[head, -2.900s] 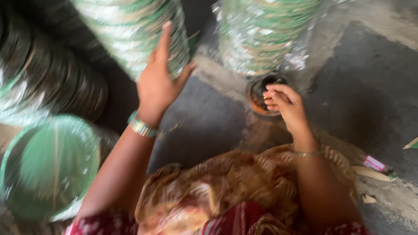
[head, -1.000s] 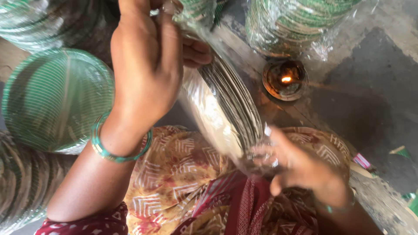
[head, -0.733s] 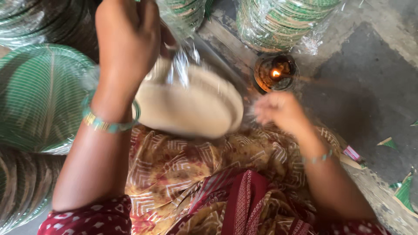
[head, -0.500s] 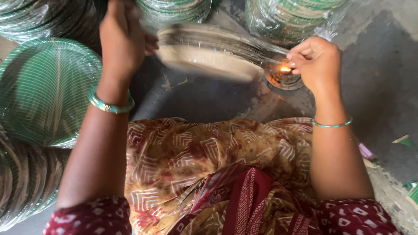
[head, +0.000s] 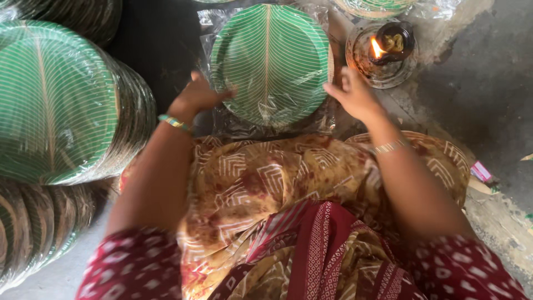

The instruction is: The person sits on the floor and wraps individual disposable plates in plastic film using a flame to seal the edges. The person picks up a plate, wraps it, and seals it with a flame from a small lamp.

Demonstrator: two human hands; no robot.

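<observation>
Both arms stretched forward, left hand (head: 197, 97) and right hand (head: 353, 97) open, fingers spread

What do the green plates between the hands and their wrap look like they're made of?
Green plates: probably paper or pressed board, printed with a leaf-vein pattern; thin edges show at the stack's side. Wrap: clear thin plastic film, glossy and crinkled. Both hands, left hand and right hand, touch it.

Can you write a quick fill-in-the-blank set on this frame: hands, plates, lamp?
1. The wrapped stack of plates between the hands is coloured ____.
2. The wick of the small oil lamp is ____.
3. The lamp sits nearest the ____ hand.
4. The left hand touches the stack's clear ____ wrap.

Missing words: green; lit; right; plastic
</observation>
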